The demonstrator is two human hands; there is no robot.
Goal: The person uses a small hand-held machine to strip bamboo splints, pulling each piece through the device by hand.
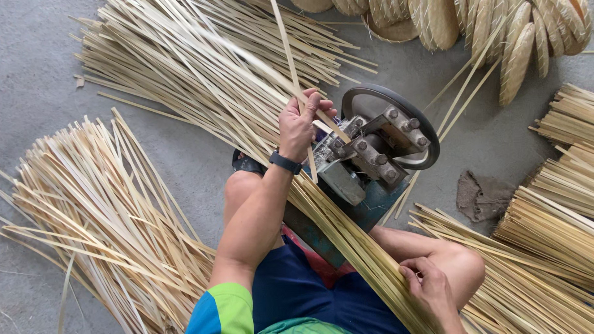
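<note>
Now big piles of bamboo strips point(105, 210) are lying on the grey floor point(37, 93), one on the left and one far behind. Woven baskets point(513, 37) are sitting at the far right. A metal machine with a round wheel point(383, 136) is standing in the middle, between the person's knees. The left hand point(300, 124) is reaching forward with a straight arm, fingers curled around one thin strip point(291, 55) just beside the machine. The right hand point(430, 291) is resting near, fingers wrapped over a long bundle of strips point(346, 235) lying across the lap.
</note>
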